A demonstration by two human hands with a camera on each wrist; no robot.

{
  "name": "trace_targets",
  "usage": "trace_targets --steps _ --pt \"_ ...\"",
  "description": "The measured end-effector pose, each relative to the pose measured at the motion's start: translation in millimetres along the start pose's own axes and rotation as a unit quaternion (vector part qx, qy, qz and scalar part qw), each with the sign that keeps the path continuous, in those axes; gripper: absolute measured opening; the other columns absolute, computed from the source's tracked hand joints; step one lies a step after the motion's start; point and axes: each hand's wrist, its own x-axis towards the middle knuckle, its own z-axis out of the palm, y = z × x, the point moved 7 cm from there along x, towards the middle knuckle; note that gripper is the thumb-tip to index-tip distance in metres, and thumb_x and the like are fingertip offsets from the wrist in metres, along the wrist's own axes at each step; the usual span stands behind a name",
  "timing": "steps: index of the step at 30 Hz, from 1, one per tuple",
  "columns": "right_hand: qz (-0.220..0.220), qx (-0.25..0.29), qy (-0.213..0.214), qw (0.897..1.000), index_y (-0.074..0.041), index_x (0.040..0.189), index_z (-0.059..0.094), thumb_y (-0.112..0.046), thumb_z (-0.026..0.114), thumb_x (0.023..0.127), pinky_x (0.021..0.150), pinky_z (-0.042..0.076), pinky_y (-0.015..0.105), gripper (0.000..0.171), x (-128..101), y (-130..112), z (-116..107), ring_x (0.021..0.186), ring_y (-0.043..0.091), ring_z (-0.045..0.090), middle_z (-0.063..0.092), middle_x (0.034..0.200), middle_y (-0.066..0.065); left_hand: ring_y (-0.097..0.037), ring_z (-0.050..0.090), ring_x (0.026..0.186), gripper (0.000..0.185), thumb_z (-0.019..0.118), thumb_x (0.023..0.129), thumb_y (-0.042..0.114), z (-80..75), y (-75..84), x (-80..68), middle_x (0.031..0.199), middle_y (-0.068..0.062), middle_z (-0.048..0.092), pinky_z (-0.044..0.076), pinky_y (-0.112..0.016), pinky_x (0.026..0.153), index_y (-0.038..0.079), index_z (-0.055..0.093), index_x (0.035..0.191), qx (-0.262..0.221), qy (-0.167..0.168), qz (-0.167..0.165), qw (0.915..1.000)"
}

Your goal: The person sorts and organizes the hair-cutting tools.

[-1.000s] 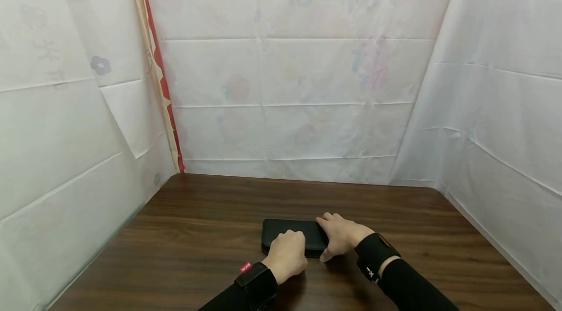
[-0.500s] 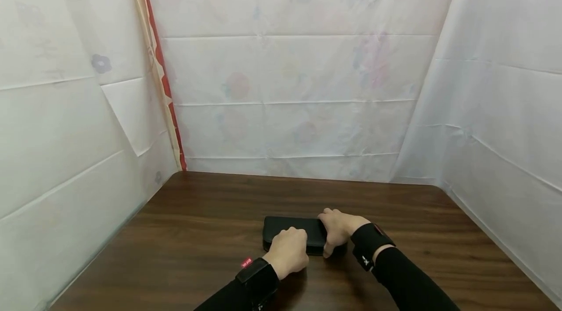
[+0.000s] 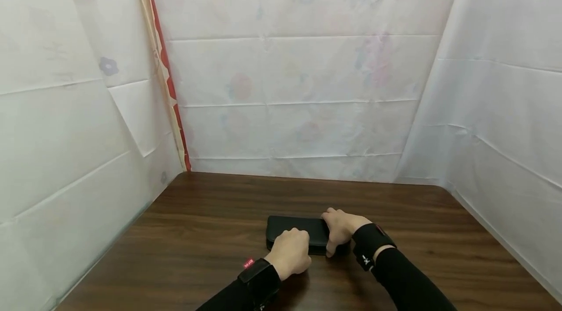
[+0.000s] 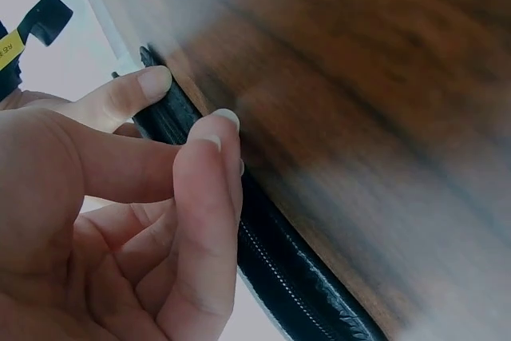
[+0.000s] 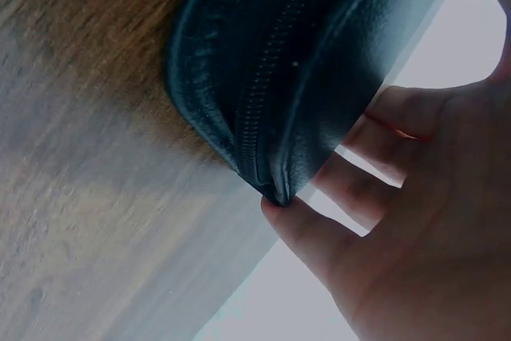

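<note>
A black zip wallet [image 3: 298, 225] lies on the brown wooden table, its zipped edge toward me. My left hand [image 3: 290, 252] is at the middle of that front edge, thumb and index finger pinched together at the zipper [image 4: 279, 273]; the pull itself is hidden by the fingers. At the wallet's right end, my right hand [image 3: 343, 229] grips it, fingers over the far side and thumb on the near edge. In the right wrist view the wallet's rounded corner and zipper teeth [image 5: 259, 89] show beside the curved fingers.
The wood-grain table [image 3: 210, 252] extends around the wallet on all sides. White creased sheets hang as a back wall [image 3: 290, 72], a left wall [image 3: 66, 145] and a right wall [image 3: 500, 106]. Both wrists wear black straps.
The right wrist has shifted slightly left and away, so a bit of the wallet's right end shows beneath the palm. My left hand stays at the front edge. The head view has shifted slightly.
</note>
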Motion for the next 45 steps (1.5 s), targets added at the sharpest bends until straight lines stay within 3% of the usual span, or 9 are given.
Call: trace_targets --steps 11,25,31,45 --pt "0.012 0.016 0.001 1.0 -0.009 0.131 0.057 -0.024 0.096 0.066 0.092 0.047 0.05 0.077 -3.3 2.2 -2.8 0.111 0.029 0.051 0.053 0.122 0.006 -0.013 0.05 0.054 0.014 0.074 0.084 0.009 -1.3 2.7 1.3 0.065 0.002 0.053 0.043 -0.028 0.051 0.011 0.063 0.075 -0.003 0.0 0.002 1.0" --pt "0.014 0.027 0.006 1.0 -0.01 0.135 0.056 -0.026 0.097 0.067 0.092 0.047 0.049 0.081 -1.0 2.1 -0.3 0.113 0.029 0.05 0.052 0.126 0.005 -0.013 0.051 0.049 0.003 0.07 0.084 0.008 -0.3 -4.1 -0.2 0.062 0.001 0.054 0.043 -0.027 0.047 0.006 0.068 0.083 -0.024 -0.018 -0.001 0.9996" --pt "0.013 0.027 0.006 1.0 -0.01 0.134 0.057 -0.025 0.096 0.066 0.091 0.047 0.049 0.08 -0.8 2.4 -0.5 0.11 0.028 0.049 0.052 0.125 0.005 -0.012 0.048 0.042 0.009 0.067 0.085 0.007 0.8 -4.0 -2.0 0.055 0.001 0.052 0.037 -0.024 0.041 0.007 0.064 0.076 -0.036 -0.018 0.003 0.9992" --pt "0.018 0.027 0.003 0.999 -0.011 0.139 0.055 -0.028 0.096 0.067 0.093 0.047 0.049 0.085 0.5 3.5 1.6 0.115 0.028 0.049 0.052 0.129 0.005 -0.012 0.041 0.041 0.023 0.066 0.083 0.004 1.6 -8.7 -6.2 0.052 0.002 0.046 0.033 -0.024 0.039 0.013 0.057 0.064 -0.033 -0.002 0.014 0.9994"
